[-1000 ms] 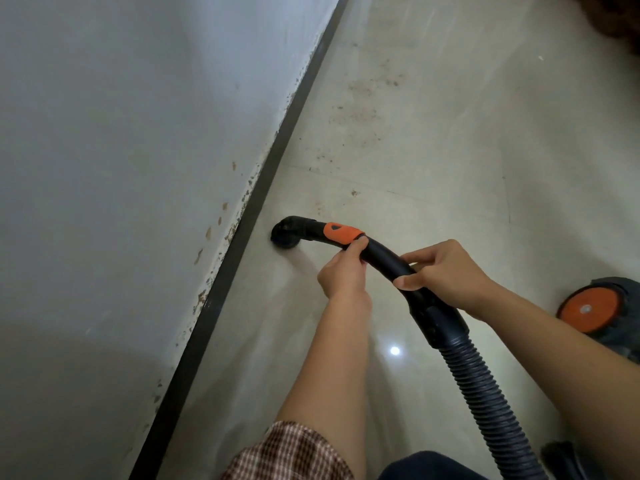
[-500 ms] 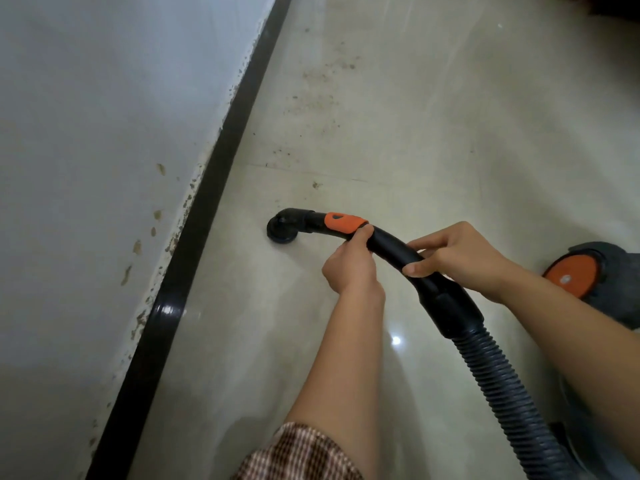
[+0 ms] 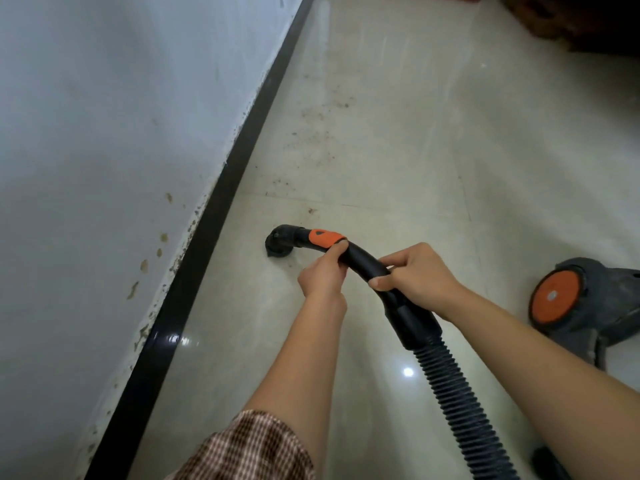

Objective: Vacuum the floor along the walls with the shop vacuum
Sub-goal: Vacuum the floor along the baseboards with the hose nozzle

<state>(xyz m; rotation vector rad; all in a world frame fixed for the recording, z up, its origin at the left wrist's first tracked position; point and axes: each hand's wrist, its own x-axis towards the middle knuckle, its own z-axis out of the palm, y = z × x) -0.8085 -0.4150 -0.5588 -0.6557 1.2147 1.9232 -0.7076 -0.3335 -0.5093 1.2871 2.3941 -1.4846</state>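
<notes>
On the left, the wall [image 3: 104,133] met the floor [image 3: 450,168] at a black baseboard [image 3: 221,202], the paint chipped just above it. The nozzle [image 3: 280,242] sat on the tile near that baseboard but apart from it. I judged it best to bring its mouth against the strip, keep it flat, and work toward the brown specks [image 3: 322,133] farther along. My left hand [image 3: 322,275] was clamped around the curved wand [image 3: 363,258] just behind its orange slider [image 3: 323,238]; my right hand [image 3: 419,275] gripped it nearer the cuff. The ribbed hose [image 3: 460,410] ran off the near edge. The shop vacuum [image 3: 588,299] stood at the right and might drag on the hose. 1 dark object [image 3: 571,22] lay far right, well apart.
</notes>
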